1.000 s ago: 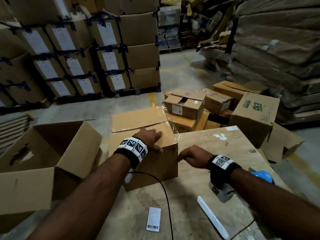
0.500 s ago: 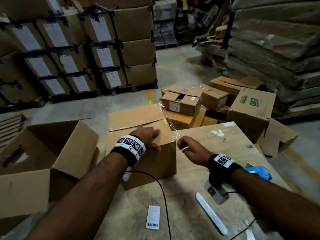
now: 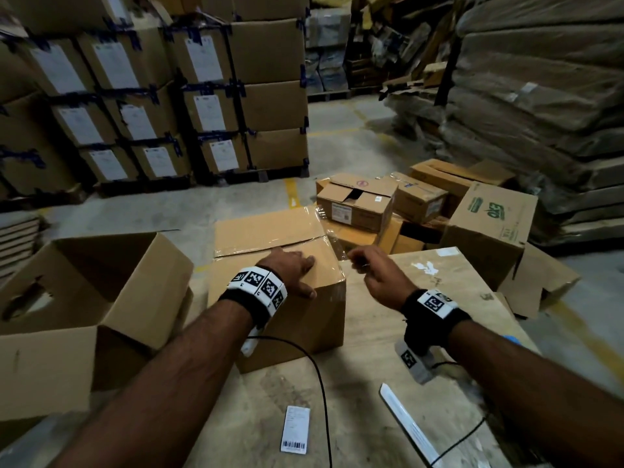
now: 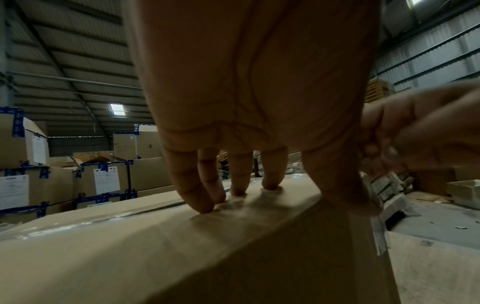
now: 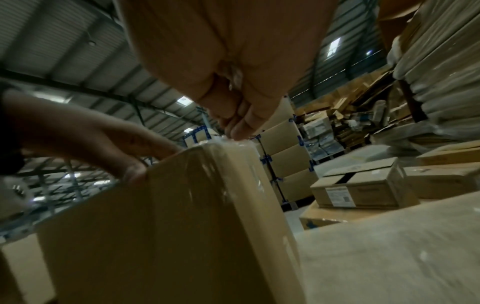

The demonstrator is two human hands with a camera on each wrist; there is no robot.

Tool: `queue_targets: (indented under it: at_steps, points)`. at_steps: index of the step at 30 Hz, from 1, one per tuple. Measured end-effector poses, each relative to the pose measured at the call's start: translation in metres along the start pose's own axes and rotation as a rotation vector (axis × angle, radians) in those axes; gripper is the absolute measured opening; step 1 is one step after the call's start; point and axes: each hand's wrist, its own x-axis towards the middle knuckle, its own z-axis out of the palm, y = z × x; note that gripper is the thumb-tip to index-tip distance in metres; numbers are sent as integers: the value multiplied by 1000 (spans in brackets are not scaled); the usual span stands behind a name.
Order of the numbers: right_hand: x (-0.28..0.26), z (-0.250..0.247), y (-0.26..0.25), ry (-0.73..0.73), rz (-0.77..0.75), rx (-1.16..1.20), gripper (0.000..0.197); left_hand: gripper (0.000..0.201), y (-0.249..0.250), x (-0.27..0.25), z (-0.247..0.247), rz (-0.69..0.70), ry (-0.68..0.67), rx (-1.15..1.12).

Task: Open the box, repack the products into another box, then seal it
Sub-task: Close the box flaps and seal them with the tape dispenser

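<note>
A brown cardboard box, sealed with clear tape, stands on the wooden table. My left hand lies on its top near the front right corner. Its fingertips press the lid and the thumb hangs over the edge. My right hand hovers just right of the box's top edge. There it pinches a loose end of the clear tape between thumb and fingers. Stretched tape film shows at that corner. A second, open and empty box stands to the left.
A white cutter and a barcode label lie on the table near me. A wrist cable crosses the table. Several cartons and a green-printed box sit on the floor beyond. Stacked pallet boxes stand behind.
My right hand has risen from beside the box's side wall to its top right edge, with the tape end pinched. My left hand has stayed on the lid.
</note>
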Motion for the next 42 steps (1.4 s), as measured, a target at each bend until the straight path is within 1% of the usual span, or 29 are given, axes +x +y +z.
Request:
queue_targets:
  at_steps: [2, 4, 5, 6, 7, 9, 10, 12, 14, 15, 17, 18, 19, 21, 22, 24, 26, 27, 28, 30, 31, 34, 35, 36, 38, 39, 40, 42]
  points:
    - [-3, 15, 1, -145, 89, 9, 45, 88, 1, -1, 0, 1, 8, 4]
    - [-6, 20, 8, -222, 183, 21, 39, 88, 1, -2, 1, 1, 13, 1]
    - [-2, 15, 9, -248, 204, 0, 37, 88, 1, -3, 0, 2, 18, 2]
    - [3, 9, 8, -246, 207, -27, 37, 87, 1, -3, 0, 4, 20, -1]
    - [11, 3, 7, -207, 199, -37, 37, 87, 1, -3, -1, 8, 21, -5]
    - [27, -6, 0, -104, 161, 37, 39, 87, 1, -4, -3, 21, 28, 4]
    - [35, -6, -5, -94, 146, 85, 41, 87, 1, -5, -4, 27, 37, 15]
    - [48, -2, -13, -128, 186, 151, 44, 88, 1, -6, -6, 37, 48, 20]
    - [58, 3, -10, -170, 238, 177, 42, 87, 1, -7, -8, 48, 54, 32]
    - [64, 1, -10, -219, 249, 128, 38, 87, 1, -7, -9, 53, 58, 41]
    - [73, -4, -10, -355, 238, -85, 31, 87, 1, -6, -9, 53, 51, 24]
    - [78, -7, -10, -366, 218, -156, 29, 87, 2, -6, -9, 51, 46, 18]
    - [85, -8, -9, -319, 187, -175, 28, 88, 1, -5, -8, 52, 43, 26]
    - [101, -7, -10, -210, 142, -117, 30, 88, -1, -4, -10, 59, 40, 32]
    - [111, -4, -9, -208, 135, -94, 31, 87, -3, -2, -11, 60, 36, 22]
    - [130, 2, 0, -284, 126, -106, 32, 86, -5, 1, -14, 69, 18, 11]
    - [143, 5, 9, -416, 125, -242, 40, 83, -7, 2, -17, 78, 10, 20]
    - [149, 6, 12, -435, 121, -308, 41, 82, -8, 3, -18, 80, 9, 14]
    - [156, 7, 14, -411, 117, -339, 41, 80, -9, 5, -18, 81, 3, 4]
    - [169, 11, 17, -328, 125, -309, 39, 79, -10, 7, -18, 89, -8, 6]
    - [175, 15, 20, -324, 118, -309, 39, 79, -10, 8, -18, 91, -14, 9]
    - [186, 25, 29, -463, 116, -389, 39, 78, -11, 12, -18, 96, -43, -8]
    - [190, 25, 31, -458, 107, -436, 38, 77, -11, 12, -18, 100, -46, -2]
    - [194, 23, 31, -403, 111, -450, 34, 76, -12, 12, -19, 106, -45, 4]
    - [206, 22, 31, -245, 129, -402, 26, 74, -12, 14, -19, 111, -52, 14]
    - [211, 24, 31, -214, 128, -385, 23, 73, -11, 15, -19, 109, -59, 21]
    - [215, 26, 30, -239, 133, -387, 22, 72, -10, 15, -19, 106, -69, 25]
    - [216, 27, 32, -375, 145, -435, 25, 71, -7, 14, -20, 102, -84, 22]
